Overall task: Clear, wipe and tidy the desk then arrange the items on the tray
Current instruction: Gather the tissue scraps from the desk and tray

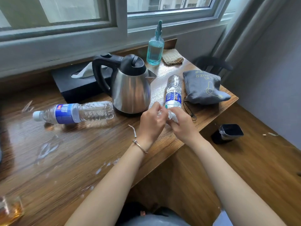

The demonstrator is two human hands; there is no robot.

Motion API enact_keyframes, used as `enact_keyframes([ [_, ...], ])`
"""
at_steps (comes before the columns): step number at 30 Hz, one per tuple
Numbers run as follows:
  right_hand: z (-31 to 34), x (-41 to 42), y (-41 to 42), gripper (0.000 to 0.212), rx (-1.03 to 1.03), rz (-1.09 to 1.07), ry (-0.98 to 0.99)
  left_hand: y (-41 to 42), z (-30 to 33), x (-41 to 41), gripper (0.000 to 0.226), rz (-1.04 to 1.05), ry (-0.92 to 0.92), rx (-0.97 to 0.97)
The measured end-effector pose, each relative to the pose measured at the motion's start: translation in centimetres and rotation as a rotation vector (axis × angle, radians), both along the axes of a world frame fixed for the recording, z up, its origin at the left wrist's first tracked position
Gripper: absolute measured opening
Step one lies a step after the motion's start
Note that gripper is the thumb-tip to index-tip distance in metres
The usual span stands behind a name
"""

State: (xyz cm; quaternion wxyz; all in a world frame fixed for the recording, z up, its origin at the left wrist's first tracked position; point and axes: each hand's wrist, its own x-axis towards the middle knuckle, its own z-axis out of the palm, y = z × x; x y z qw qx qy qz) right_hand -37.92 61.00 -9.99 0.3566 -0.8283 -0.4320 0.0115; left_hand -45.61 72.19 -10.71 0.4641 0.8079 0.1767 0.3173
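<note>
**Scraps bunched, litter still out**

Left to right: I see a toppled bottle (73, 113), then my left hand (152, 122) and right hand (181, 126) pinching crumpled wrapper scraps (172, 117) above the desk (81, 160) edge. Loose pinches could drop bits floorward, missing the bin (228, 133).

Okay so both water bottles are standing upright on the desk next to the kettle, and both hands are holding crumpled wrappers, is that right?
Not quite. The head view shows both water bottles lying on their sides, not upright: one bottle left of the kettle, the other bottle to its right. The rest holds: the left hand and right hand each grip crumpled wrapper bits above the desk.
</note>
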Motion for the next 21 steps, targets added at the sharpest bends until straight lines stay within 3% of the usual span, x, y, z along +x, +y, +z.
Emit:
enact_keyframes([
  [11, 1.3, 0.1, -0.1, 0.026, 0.026, 0.073, -0.041, 0.3, 1.3, -0.4, 0.023, -0.06, -0.023, -0.023],
  [21, 2.7, 7.4, -10.8, 0.02, 0.108, -0.101, 0.005, -8.6, 2.1, 9.6, 0.02, -0.246, -0.046, 0.035],
])
